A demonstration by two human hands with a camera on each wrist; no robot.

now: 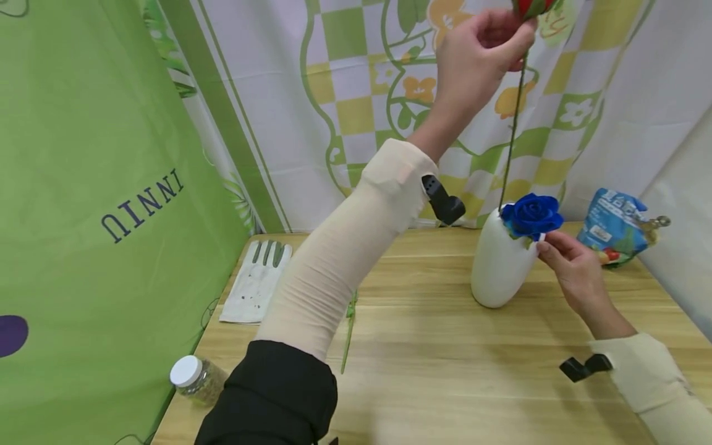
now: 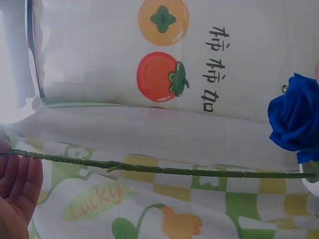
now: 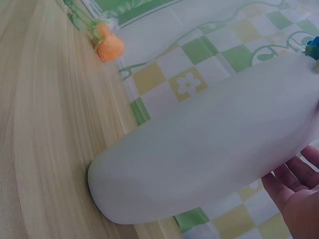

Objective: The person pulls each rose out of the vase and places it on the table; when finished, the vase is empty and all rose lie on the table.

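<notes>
High in the head view, my left hand [image 1: 478,59] pinches a red rose [image 1: 531,6] just under its bloom, which the frame's top edge cuts off. Its long green stem [image 2: 194,172] runs down to the mouth of a white vase [image 1: 500,266], where the stem's lower end meets the opening. The vase stands on the table and holds a blue rose [image 1: 532,214] whose bloom rests over the rim. My right hand [image 1: 578,272] grips the vase's rim at its right side, thumb and fingers close below the blue bloom.
Behind the vase to the right stands a blue printed bag [image 1: 612,225]. An orange rose [image 3: 109,48] lies on the wooden table [image 1: 423,358]. White gloves [image 1: 256,284] and a lidded jar [image 1: 194,377] are at the left. A patterned curtain [image 1: 356,93] hangs behind the table.
</notes>
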